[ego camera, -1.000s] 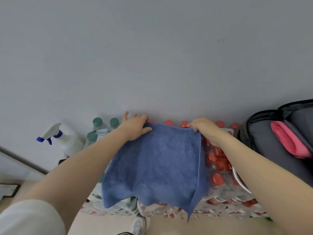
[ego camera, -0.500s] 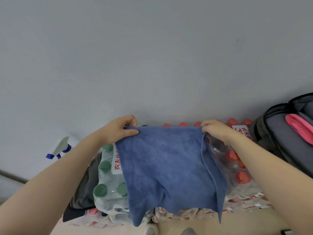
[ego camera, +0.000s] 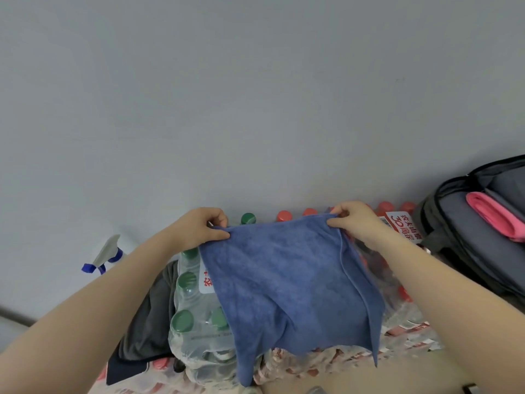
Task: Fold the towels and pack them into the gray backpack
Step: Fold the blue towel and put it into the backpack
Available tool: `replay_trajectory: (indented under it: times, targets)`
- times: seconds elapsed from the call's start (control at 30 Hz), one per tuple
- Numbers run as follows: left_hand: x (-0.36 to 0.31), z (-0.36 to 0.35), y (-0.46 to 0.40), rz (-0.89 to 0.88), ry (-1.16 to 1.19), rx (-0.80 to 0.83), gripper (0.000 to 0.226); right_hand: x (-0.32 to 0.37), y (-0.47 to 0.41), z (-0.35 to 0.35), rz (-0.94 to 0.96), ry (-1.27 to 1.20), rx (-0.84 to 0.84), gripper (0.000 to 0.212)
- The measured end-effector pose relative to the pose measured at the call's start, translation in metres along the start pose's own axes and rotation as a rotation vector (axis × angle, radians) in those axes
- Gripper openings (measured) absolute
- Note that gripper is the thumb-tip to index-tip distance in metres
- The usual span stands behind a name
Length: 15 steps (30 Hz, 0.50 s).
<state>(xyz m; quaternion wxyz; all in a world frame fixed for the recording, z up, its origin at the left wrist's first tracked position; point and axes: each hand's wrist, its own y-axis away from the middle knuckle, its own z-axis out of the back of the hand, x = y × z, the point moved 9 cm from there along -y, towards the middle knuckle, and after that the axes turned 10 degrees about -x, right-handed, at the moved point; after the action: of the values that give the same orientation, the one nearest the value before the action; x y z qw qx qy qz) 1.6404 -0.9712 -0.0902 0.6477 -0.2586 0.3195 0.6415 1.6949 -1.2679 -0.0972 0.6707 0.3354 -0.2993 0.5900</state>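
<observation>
pink towel [ego camera: 495, 220] already sat in the open gray backpack [ego camera: 466, 251]; blue towel [ego camera: 289, 288] hung mid-fold over the bottle packs, top corners pinched by left hand [ego camera: 199, 228] and right hand [ego camera: 352, 221], still unpacked.

view: one camera, worn on the person's head | faces: forward and a bit down, toward a plain gray wall [ego camera: 255, 95] | near: both arms reach out from the bottom corners, close up | shared: only one view, so nothing is shared
</observation>
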Motion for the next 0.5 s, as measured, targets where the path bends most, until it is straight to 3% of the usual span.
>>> replay_trajectory:
  times: [0.17, 0.3, 0.5]
  targets:
    - [-0.007, 0.004, 0.014, 0.019, 0.012, -0.019, 0.021, -0.002, 0.012, -0.007, -0.103, -0.151, 0.144, 0.025]
    - [-0.011, 0.014, 0.031, 0.033, -0.088, -0.107, 0.023, 0.019, 0.021, 0.018, 0.008, -0.235, 0.016, 0.023]
    - [-0.016, 0.015, 0.073, 0.065, -0.064, -0.250, 0.029, 0.016, 0.063, 0.066, 0.049, -0.646, -0.053, 0.016]
